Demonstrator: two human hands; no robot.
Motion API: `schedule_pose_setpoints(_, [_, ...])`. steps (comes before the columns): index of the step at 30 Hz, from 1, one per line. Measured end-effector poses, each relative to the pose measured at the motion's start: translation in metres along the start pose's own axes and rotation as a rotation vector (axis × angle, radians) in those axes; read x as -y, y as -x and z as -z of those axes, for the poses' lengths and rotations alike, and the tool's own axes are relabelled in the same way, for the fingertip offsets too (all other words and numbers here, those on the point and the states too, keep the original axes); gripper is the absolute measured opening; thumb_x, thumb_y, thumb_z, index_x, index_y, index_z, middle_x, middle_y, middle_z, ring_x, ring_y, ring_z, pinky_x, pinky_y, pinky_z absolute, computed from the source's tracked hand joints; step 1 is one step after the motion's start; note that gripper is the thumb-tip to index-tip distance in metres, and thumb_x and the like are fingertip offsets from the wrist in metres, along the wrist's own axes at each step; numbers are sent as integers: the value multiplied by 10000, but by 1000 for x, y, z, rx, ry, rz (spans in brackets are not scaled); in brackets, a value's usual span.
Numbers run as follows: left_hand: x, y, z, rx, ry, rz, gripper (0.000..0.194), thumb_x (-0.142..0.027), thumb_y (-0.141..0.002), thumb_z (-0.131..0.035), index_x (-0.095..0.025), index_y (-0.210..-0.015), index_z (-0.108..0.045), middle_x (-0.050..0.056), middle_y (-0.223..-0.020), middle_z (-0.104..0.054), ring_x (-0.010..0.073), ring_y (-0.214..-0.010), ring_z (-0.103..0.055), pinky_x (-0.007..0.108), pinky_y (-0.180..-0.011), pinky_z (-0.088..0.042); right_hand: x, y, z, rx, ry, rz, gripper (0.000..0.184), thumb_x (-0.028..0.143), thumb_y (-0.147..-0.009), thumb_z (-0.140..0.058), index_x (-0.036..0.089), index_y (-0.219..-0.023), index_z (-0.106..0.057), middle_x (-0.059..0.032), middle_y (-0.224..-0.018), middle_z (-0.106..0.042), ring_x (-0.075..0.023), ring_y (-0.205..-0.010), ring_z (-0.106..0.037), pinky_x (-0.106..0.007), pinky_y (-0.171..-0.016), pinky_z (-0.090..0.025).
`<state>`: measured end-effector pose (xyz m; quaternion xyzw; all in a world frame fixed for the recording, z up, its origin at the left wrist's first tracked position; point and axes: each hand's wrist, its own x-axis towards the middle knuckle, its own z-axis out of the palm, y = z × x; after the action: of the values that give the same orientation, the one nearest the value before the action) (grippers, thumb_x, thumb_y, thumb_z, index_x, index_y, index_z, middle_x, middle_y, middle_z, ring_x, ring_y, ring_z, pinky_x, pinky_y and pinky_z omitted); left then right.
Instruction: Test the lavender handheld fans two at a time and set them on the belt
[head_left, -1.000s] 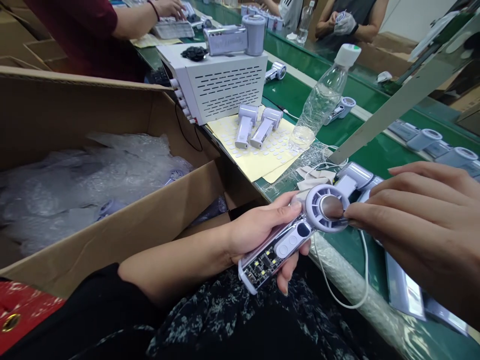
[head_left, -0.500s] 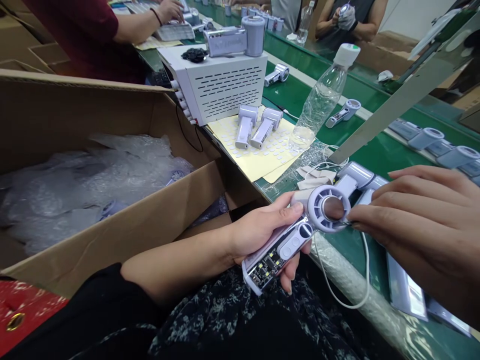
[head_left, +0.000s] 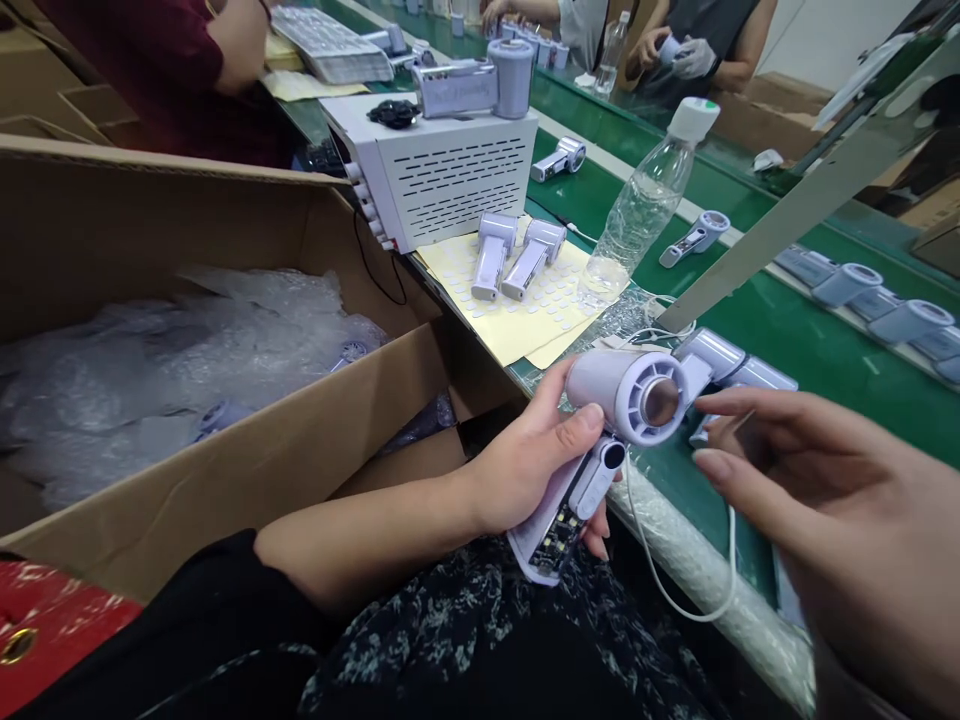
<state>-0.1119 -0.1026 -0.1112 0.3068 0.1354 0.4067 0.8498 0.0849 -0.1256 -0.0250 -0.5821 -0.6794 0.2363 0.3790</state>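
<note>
My left hand (head_left: 536, 465) is wrapped around the handle of a lilac handheld fan (head_left: 619, 395). The fan's round head faces right, showing a ribbed ring with a brown metallic disc at its centre. Lower down, a strip of the handle exposes a circuit board with small light squares. To the right of the fan head is my right hand (head_left: 832, 490), thumb and forefinger apart, with nothing seen between them. Its other fingers are partly hidden. Behind the held fan, more lilac fans (head_left: 720, 360) lie on the green table.
An open carton (head_left: 225, 470) with plastic-wrapped items stands at left. A white vented box (head_left: 450, 170), two fans (head_left: 495, 255) on yellow sticker sheets (head_left: 510, 335), a water bottle (head_left: 637, 210) and a slanted metal post (head_left: 780, 220) stand beyond. Co-workers (head_left: 705, 50) sit farther back.
My right hand has drawn back from the fan head, and its pinched thumb and forefinger have parted. My left hand has tilted the fan, showing more of the head's side.
</note>
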Motion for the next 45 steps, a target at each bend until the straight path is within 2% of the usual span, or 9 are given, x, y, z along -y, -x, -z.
schedule_pose_setpoints(2, [0, -1, -4, -42, -54, -45, 648, -514, -1009, -593, -330, -1488, -197, -38, -824, -650, 136, -516, -682, 275, -518, -631, 0, 1, -12, -26, -31, -116, 138, 389, -800, -800, 309, -912, -789, 0, -738, -763, -205, -565, -662, -302, -476, -506])
schedule_pose_setpoints(5, [2, -2, -8, -93, -116, -96, 720, -513, -987, -634, -334, -1511, -174, -21, -912, -635, 121, -533, -673, 258, -516, -626, 0, 2, -24, -105, -10, -178, 131, 377, -793, -775, 283, -884, -784, 14, -669, -698, -173, -552, -620, -280, -490, -493])
schedule_pose_setpoints(11, [7, -4, -13, -184, -202, -137, 780, -518, -947, -689, -360, -1525, -190, 51, -1137, -597, 103, -576, -659, 276, -528, -632, 2, 1, -29, -192, 112, -161, 139, 368, -756, -745, 247, -821, -764, 30, -602, -622, -136, -495, -521, -268, -503, -459])
schedule_pose_setpoints(16, [10, -4, -14, -232, -312, -184, 791, -524, -950, -682, -339, -1565, -222, 66, -1139, -627, 111, -633, -649, 252, -567, -620, 5, 0, -30, -219, 160, -144, 137, 382, -756, -710, 246, -746, -728, 26, -574, -607, -140, -468, -492, -282, -513, -453])
schedule_pose_setpoints(23, [12, -4, -16, -232, -302, -207, 804, -514, -941, -691, -352, -1589, -244, 56, -1115, -643, 123, -598, -651, 279, -554, -627, -2, 0, -32, -225, 108, -159, 114, 358, -754, -694, 244, -749, -697, 6, -649, -674, -168, -544, -584, -293, -531, -418])
schedule_pose_setpoints(32, [9, -5, -17, -209, -246, -147, 816, -526, -938, -688, -355, -1565, -194, 44, -1099, -599, 125, -582, -658, 307, -544, -639, -5, -2, -34, -176, 39, -186, 85, 317, -769, -675, 233, -761, -674, 20, -643, -667, -137, -526, -558, -256, -491, -389])
schedule_pose_setpoints(36, [8, -6, -17, -173, -192, -123, 800, -521, -948, -679, -345, -1550, -181, 27, -1037, -598, 135, -574, -675, 316, -544, -646, -2, -5, -32, -154, -3, -190, 106, 324, -767, -673, 227, -728, -657, 26, -572, -619, -132, -496, -524, -252, -471, -375])
schedule_pose_setpoints(45, [5, -6, -16, -92, -110, -92, 711, -508, -985, -639, -303, -1505, -199, -32, -849, -630, 141, -554, -683, 281, -531, -634, -8, -2, -30, -120, -75, -170, 98, 292, -829, -681, 236, -755, -649, 15, -614, -624, -148, -531, -546, -256, -469, -419])
